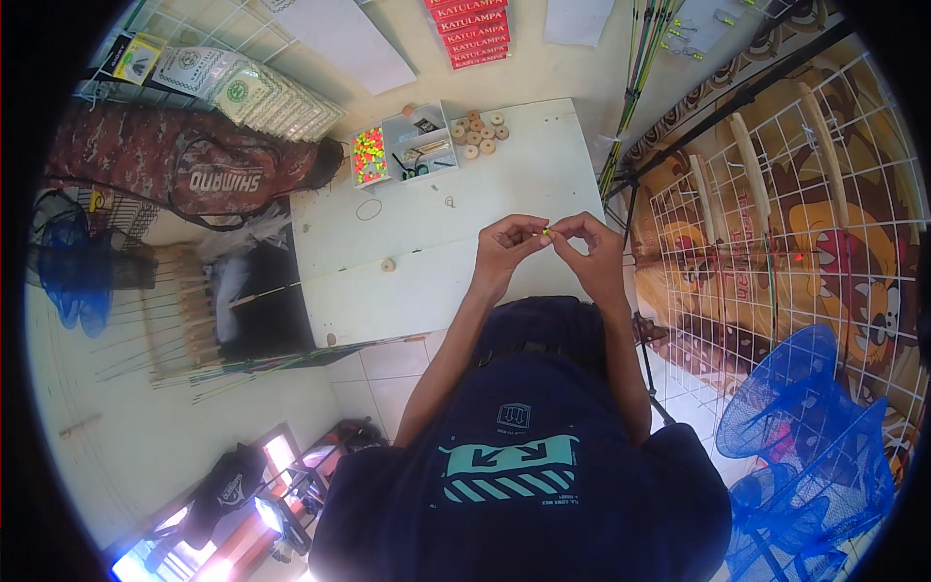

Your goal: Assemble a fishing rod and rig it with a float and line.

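My left hand [506, 254] and my right hand [592, 254] meet over the right part of a white table [427, 291]. Both are closed in a fingertip pinch at a tiny yellow bead-like piece [546, 232], mostly covered by the fingers. Toward the back of the table is a white divided box [433, 175]. One compartment is full of small red and yellow bead-like pieces [369, 155]; others hold small dark items. Right of the box sit several round wooden discs [472, 152], and a single wooden disc [388, 265] lies at the left of the table.
A thin rod [339, 274] lies across the table, near a thin ring [369, 210]. A camouflage bag [194, 165] is at the left. Blue nets [776, 388] and a white wire rack [718, 262] stand at the right. Thin rods [635, 87] lean at the back right.
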Action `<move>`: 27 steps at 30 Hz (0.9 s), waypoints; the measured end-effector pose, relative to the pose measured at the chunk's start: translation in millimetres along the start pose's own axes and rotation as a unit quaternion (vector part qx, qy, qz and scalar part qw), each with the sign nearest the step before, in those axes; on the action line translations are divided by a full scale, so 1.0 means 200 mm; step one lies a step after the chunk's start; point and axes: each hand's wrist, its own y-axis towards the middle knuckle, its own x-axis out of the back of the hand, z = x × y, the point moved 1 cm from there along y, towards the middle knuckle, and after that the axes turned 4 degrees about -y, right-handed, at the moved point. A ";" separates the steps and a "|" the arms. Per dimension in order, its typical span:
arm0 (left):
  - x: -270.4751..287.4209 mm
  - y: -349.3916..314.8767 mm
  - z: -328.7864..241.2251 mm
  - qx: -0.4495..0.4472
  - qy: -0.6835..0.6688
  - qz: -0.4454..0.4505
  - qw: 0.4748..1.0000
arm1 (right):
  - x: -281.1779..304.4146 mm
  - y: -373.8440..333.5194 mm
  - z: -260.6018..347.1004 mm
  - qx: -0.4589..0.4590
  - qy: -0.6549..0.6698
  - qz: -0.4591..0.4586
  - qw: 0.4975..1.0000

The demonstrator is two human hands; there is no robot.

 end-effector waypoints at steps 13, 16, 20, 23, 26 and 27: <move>0.01 0.02 -0.04 0.007 0.099 0.002 0.995 | 0.01 0.00 -0.02 0.002 -0.033 0.008 0.999; 0.04 0.03 -0.04 0.004 0.153 0.014 0.988 | 0.01 0.00 0.02 -0.028 -0.094 0.020 0.995; 0.09 0.06 -0.05 -0.032 0.248 -0.018 0.968 | 0.01 0.00 -0.02 0.015 -0.192 0.023 0.981; 0.14 0.07 -0.04 -0.021 0.267 -0.033 0.963 | 0.01 0.00 -0.04 0.032 -0.238 0.037 0.970; 0.14 0.08 -0.04 0.021 0.165 -0.006 0.986 | 0.01 0.01 -0.08 0.054 -0.245 0.041 0.967; 0.12 0.08 -0.04 0.042 0.087 0.019 0.995 | 0.00 0.01 -0.09 0.070 -0.244 0.042 0.966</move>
